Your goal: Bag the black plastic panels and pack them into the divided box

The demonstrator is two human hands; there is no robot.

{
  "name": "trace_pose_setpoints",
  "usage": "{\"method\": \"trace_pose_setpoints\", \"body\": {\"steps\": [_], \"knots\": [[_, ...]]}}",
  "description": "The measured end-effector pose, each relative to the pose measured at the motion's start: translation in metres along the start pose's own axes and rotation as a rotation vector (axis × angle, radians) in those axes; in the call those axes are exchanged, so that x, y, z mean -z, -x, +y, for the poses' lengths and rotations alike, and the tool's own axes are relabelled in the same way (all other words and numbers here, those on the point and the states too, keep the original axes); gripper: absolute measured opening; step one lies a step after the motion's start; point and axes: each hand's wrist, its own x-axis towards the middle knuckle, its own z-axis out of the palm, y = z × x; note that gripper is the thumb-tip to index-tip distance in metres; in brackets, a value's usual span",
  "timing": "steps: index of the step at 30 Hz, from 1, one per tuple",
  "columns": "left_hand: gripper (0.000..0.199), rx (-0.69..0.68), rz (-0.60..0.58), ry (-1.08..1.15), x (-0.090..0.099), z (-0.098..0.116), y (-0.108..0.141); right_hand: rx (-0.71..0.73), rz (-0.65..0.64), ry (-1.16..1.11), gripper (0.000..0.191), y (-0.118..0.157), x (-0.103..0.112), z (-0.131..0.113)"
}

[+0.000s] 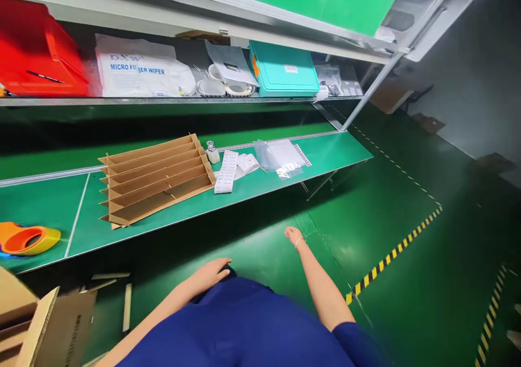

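Observation:
My left hand (pixel 211 273) is low in front of my body, beside the dark blue shirt, its thumb and fingers apart with nothing between them. Farther right and forward, my right hand (pixel 293 235) hangs over the green floor, fingers curled; what it holds, if anything, is too small to make out. Neither hand touches the bench. On the green bench (pixel 183 209) lie a cardboard divider grid (pixel 158 177), a small bottle (pixel 212 153), a printed label strip (pixel 227 172) and clear plastic bags with white sheets (pixel 285 155).
Tape rolls (pixel 30 240) lie at the bench's left end. The shelf above holds a red bin (pixel 40 52), a wiper pack (pixel 140 68) and a teal box (pixel 285 71). An open carton (pixel 61 329) stands lower left. Striped tape (pixel 393 255) marks the floor.

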Motion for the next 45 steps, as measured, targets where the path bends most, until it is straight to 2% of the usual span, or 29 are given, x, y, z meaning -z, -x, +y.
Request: {"method": "trace_pose_setpoints", "body": {"steps": [3,6,11,14,16,20,24,28,31,33,36,39,42,45], "knots": [[0.046,0.029,0.064,0.080,0.018,-0.002,-0.027,0.051,-0.104,-0.033,0.017,-0.080,-0.021,-0.059],[0.045,0.028,0.120,0.139,0.052,-0.002,-0.061,0.140,-0.156,-0.056,0.028,-0.139,-0.048,-0.115],[0.050,-0.006,0.185,0.190,0.134,0.014,-0.135,0.287,-0.186,-0.025,0.037,-0.208,-0.073,-0.188],[0.050,-0.023,0.224,0.201,0.179,0.028,-0.178,0.322,-0.193,0.009,0.039,-0.243,-0.080,-0.220],[0.049,-0.030,0.255,0.213,0.202,0.036,-0.201,0.319,-0.200,0.037,0.040,-0.267,-0.087,-0.238],[0.050,-0.001,0.307,0.271,0.226,0.043,-0.228,0.292,-0.231,0.119,0.042,-0.312,-0.106,-0.266],[0.051,0.132,0.387,0.360,0.228,0.035,-0.232,0.261,-0.287,0.211,0.045,-0.351,-0.127,-0.283],[0.049,0.303,0.465,0.447,0.225,0.022,-0.229,0.263,-0.365,0.238,0.053,-0.369,-0.133,-0.289],[0.050,0.373,0.519,0.504,0.232,0.020,-0.240,0.337,-0.397,0.187,0.056,-0.367,-0.118,-0.286],[0.057,0.384,0.567,0.540,0.242,0.025,-0.257,0.395,-0.417,0.144,0.053,-0.363,-0.101,-0.282],[0.075,0.332,0.636,0.607,0.261,0.040,-0.292,0.510,-0.450,0.002,0.048,-0.354,-0.074,-0.275],[0.084,0.187,0.655,0.841,0.280,0.060,-0.327,0.567,-0.505,-0.159,0.048,-0.349,-0.056,-0.274],[0.074,0.115,0.634,1.015,0.293,0.075,-0.348,0.540,-0.570,-0.196,0.050,-0.347,-0.045,-0.281],[0.060,0.126,0.648,1.018,0.297,0.082,-0.357,0.557,-0.570,-0.182,0.034,-0.349,-0.033,-0.290]]}}
